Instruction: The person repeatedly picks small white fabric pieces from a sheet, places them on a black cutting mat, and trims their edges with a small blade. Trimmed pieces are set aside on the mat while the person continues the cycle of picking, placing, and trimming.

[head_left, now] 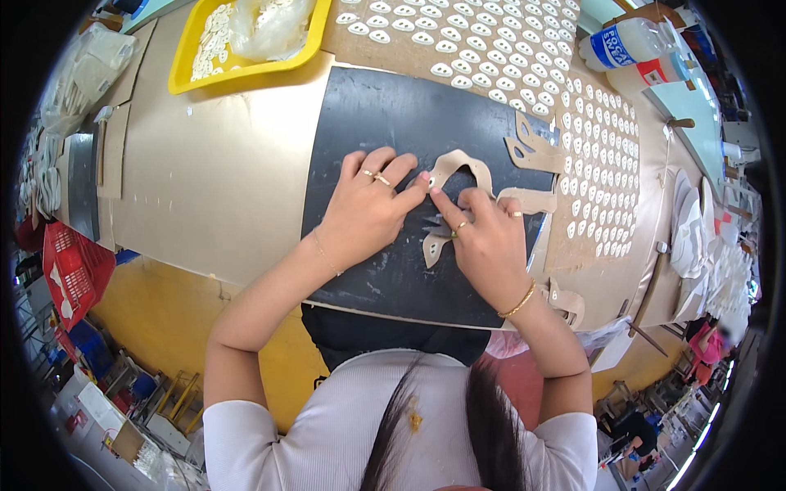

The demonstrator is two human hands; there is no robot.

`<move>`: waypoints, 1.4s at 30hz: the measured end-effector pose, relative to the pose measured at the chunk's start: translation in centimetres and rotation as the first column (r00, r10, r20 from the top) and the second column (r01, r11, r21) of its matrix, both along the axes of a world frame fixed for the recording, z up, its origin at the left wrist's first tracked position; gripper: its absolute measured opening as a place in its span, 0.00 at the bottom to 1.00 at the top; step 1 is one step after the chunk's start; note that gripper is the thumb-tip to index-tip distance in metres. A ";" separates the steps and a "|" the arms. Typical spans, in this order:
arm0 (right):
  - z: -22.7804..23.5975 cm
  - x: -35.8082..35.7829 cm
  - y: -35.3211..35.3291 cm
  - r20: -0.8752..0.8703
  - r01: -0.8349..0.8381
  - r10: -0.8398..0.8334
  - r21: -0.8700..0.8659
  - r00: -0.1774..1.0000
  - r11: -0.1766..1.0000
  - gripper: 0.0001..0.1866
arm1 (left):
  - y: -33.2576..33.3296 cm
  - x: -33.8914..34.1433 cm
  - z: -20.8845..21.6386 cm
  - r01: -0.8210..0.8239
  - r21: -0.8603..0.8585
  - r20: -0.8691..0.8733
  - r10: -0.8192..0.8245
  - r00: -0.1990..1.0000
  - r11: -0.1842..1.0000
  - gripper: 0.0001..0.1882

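Note:
A beige U-shaped cut piece (458, 168) lies on a black mat (385, 131) in the middle of the table. My left hand (368, 209) rests on the mat with its fingertips pressing the piece's left arm. My right hand (487, 237) covers the lower part of the piece, its index fingertip touching the same arm right beside the left fingers. Both hands wear rings, and each wrist has a thin bracelet. Whether anything small lies under the fingertips is hidden.
More beige cut pieces (532, 151) lie right of the mat. Rows of small white oval parts (589, 164) cover a brown board. A yellow tray (246, 69) with white parts and a plastic bag stands at the back left. White bottle (626, 41) at back right; red basket (74, 274) left.

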State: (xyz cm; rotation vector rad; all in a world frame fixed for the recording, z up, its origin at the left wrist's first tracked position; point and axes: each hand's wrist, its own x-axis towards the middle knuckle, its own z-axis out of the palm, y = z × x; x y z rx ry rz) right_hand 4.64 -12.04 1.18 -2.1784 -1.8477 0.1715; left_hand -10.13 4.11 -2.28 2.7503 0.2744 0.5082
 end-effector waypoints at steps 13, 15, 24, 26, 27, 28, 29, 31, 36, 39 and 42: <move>0.9 4.6 0.4 -0.342 0.508 -0.457 0.073 0.821 0.858 0.15 | 1.4 -0.3 -0.3 -0.182 -0.529 0.160 0.308 0.938 0.829 0.25; 0.9 4.3 1.0 -0.359 0.515 -0.481 -0.002 0.800 0.857 0.19 | 1.5 -0.1 -0.3 -0.157 -0.399 0.186 0.248 0.951 0.903 0.24; 1.8 2.6 2.9 -0.441 0.524 -0.538 -0.167 0.718 0.835 0.17 | 1.9 -0.1 -1.0 -0.114 -0.278 0.224 0.180 0.958 0.954 0.20; 2.1 1.9 2.6 -0.454 0.517 -0.510 -0.121 0.730 0.847 0.15 | 1.8 -0.1 -0.8 -0.116 -0.288 0.210 0.181 0.961 0.950 0.18; 2.5 1.6 2.4 -0.466 0.504 -0.492 -0.108 0.735 0.857 0.14 | 1.8 -0.1 -0.7 -0.116 -0.294 0.202 0.181 0.962 0.949 0.18; 3.1 1.2 2.1 -0.477 0.492 -0.473 -0.095 0.740 0.865 0.14 | 1.8 -0.1 -0.7 -0.116 -0.294 0.203 0.181 0.962 0.949 0.17; 3.6 0.8 1.9 -0.488 0.480 -0.455 -0.082 0.745 0.874 0.13 | 1.9 -0.2 -0.8 -0.116 -0.294 0.204 0.180 0.962 0.949 0.17; 4.5 0.1 1.3 -0.483 0.456 -0.412 -0.029 0.773 0.890 0.12 | 1.8 -0.2 -0.9 -0.114 -0.301 0.202 0.181 0.963 0.947 0.16; 5.2 -0.6 0.0 -0.453 0.446 -0.367 0.078 0.813 0.891 0.11 | 1.8 -0.2 -0.7 -0.112 -0.288 0.180 0.168 0.969 0.951 0.14; 5.2 -0.6 -0.7 -0.451 0.468 -0.371 0.121 0.812 0.876 0.11 | 1.7 -0.1 -0.8 -0.108 -0.268 0.193 0.163 0.968 0.957 0.13; 5.5 -0.8 -1.3 -0.472 0.485 -0.376 0.131 0.798 0.865 0.11 | 1.6 -0.1 -0.8 -0.122 -0.250 0.176 0.169 0.970 0.960 0.12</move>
